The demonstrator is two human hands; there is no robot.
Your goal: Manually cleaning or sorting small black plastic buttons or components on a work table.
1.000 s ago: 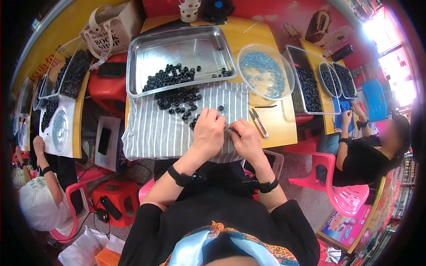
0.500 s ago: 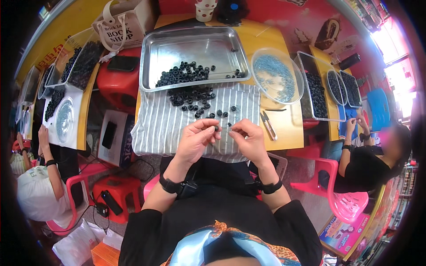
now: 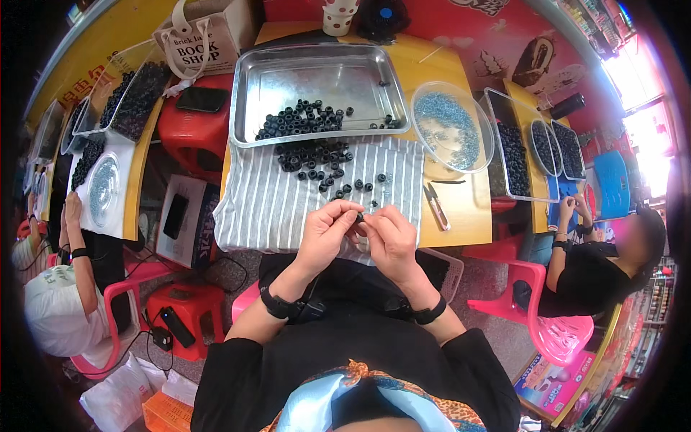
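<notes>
My left hand pinches a small black bead between thumb and fingertips. Against that bead, my right hand is closed in a pinch; what its fingertips hold, if anything, is too small to make out. Both hands are over the near part of a grey-and-white striped cloth. Just beyond them, several loose black beads lie on the cloth. A shallow metal tray behind holds a heap of the same beads. To its right, a round clear dish contains tiny pale blue pieces.
Thread snips and a thin dark stick lie on the yellow table right of the cloth. A phone rests on a red stool at left. People work on both sides: one in white, one in black.
My hands have come together: the right moved left and the left slightly right, so their fingertips now meet at the bead. The whole view shifted slightly.
</notes>
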